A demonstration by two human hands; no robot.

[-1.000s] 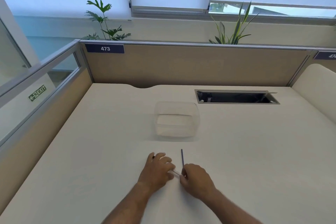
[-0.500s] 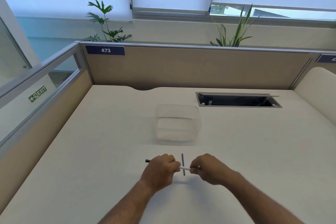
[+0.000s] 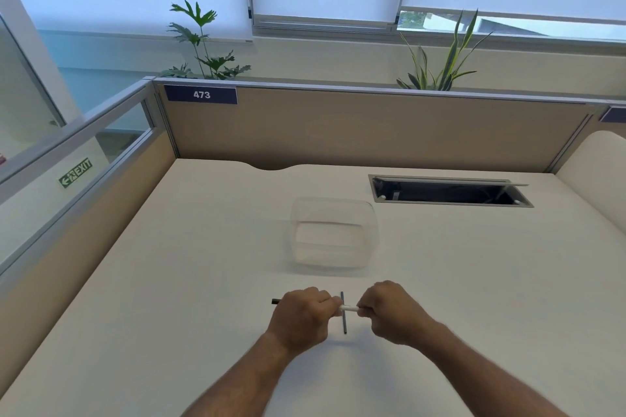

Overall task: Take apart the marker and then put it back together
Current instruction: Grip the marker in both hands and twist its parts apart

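Observation:
A white marker barrel (image 3: 349, 308) runs crosswise between my two hands, just above the desk. My left hand (image 3: 299, 316) is closed around its left part, and a dark end (image 3: 275, 301) sticks out past that fist. My right hand (image 3: 389, 311) pinches the barrel's right end; what lies inside those fingers is hidden. A thin dark rod (image 3: 343, 313), a separate marker part, lies on the desk under the barrel, pointing away from me.
A clear plastic container (image 3: 333, 234) stands on the white desk (image 3: 169, 281) just beyond my hands. A dark cable slot (image 3: 447, 193) opens at the back right. Beige partition panels (image 3: 372, 129) close the desk at the back and left.
My hands have turned the barrel crosswise and drawn apart, the right hand moving rightward, so more white barrel and the dark left end show. The thin rod has stayed on the desk.

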